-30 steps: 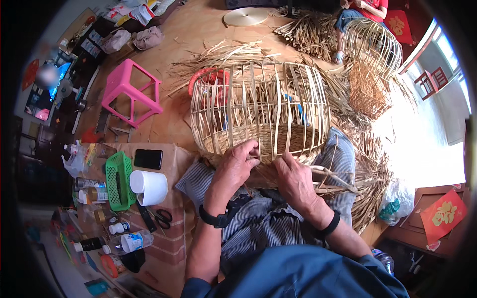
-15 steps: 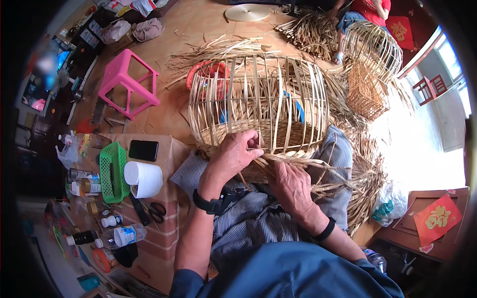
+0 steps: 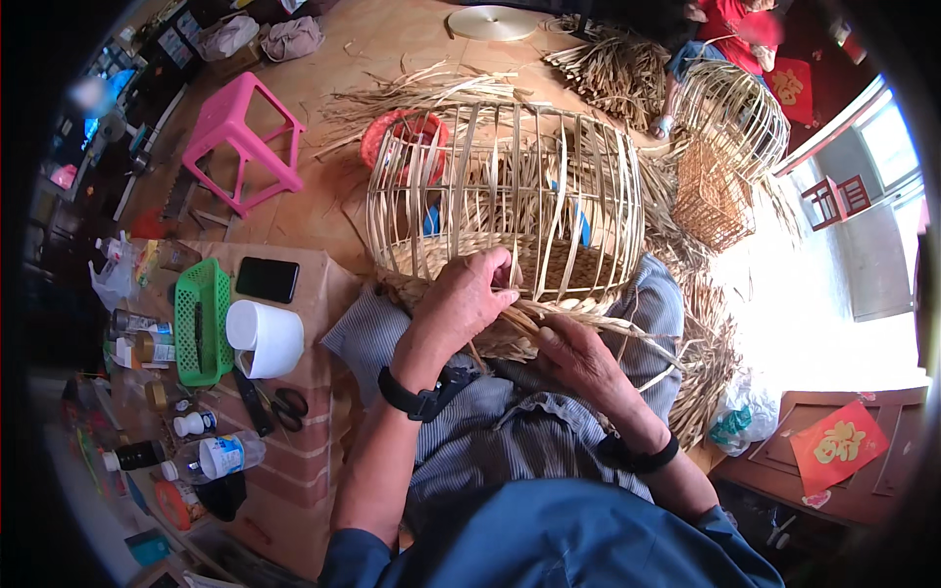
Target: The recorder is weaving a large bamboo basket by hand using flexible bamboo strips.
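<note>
A large half-woven basket (image 3: 461, 253) rests tilted across my lap, its thin pale ribs standing up and its lower band woven from dried straw. My left hand (image 3: 463, 302) is closed at the near edge of the weave, thumb and fingers pinching a straw strand beside a rib. Just to its right, my right hand (image 3: 580, 361) is closed around the straw strands (image 3: 522, 318) that run along that edge, thumb on top. Loose ends of these strands trail to the right over my knee. The fingertips of both hands are partly hidden.
At left, a table holds a green plastic basket (image 3: 203, 328), a white roll (image 3: 265, 338), a phone (image 3: 267, 279), scissors (image 3: 289, 407) and several bottles. Beyond stands a pink stool (image 3: 245, 142). Straw heaps (image 3: 613, 73) cover the floor near a person in red (image 3: 730, 39).
My right hand has shifted slightly along the strands, and their loose ends hang lower and less fanned out. My left hand keeps its place at the edge. The whole view has turned a little.
</note>
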### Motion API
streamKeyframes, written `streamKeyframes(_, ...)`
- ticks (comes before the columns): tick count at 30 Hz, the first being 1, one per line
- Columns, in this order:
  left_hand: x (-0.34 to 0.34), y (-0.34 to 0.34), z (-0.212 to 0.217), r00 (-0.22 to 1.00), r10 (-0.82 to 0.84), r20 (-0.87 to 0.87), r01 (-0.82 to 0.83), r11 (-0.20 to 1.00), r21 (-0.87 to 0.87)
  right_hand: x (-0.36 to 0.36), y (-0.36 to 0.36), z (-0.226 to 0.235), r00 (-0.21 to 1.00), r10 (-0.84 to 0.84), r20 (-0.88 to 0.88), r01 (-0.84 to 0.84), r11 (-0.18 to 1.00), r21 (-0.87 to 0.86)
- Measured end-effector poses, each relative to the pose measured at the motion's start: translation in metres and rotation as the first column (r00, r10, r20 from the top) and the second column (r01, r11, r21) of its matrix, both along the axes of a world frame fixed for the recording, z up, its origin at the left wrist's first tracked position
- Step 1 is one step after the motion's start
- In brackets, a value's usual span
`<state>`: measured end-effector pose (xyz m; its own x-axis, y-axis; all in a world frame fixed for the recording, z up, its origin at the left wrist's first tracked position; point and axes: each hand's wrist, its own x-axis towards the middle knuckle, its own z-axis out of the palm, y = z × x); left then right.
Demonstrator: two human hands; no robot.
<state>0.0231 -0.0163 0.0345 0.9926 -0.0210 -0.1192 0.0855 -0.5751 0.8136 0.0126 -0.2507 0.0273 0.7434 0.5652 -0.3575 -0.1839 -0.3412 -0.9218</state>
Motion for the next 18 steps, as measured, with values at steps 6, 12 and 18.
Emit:
streamKeyframes(6, -0.002, -0.002, -0.011, 0.999, 0.014, 0.043, -0.015, 1.0, 0.004, -0.016, 0.009, -0.006, 0.699, 0.282, 0.657, 0.019, 0.911, -0.411)
streamKeyframes(12, 0.003, 0.0, -0.02, 1.0, 0.026, -0.013, -0.027, 0.994, -0.105, -0.03, 0.023, 0.006, 0.618, 0.416, 0.667, 0.027, 0.837, -0.547)
streamKeyframes(18, 0.005, 0.002, -0.018, 1.0, 0.007, -0.028, -0.011, 0.989, -0.148, -0.04, 0.042, 0.018, 0.507, 0.454, 0.733, -0.039, 0.861, -0.507)
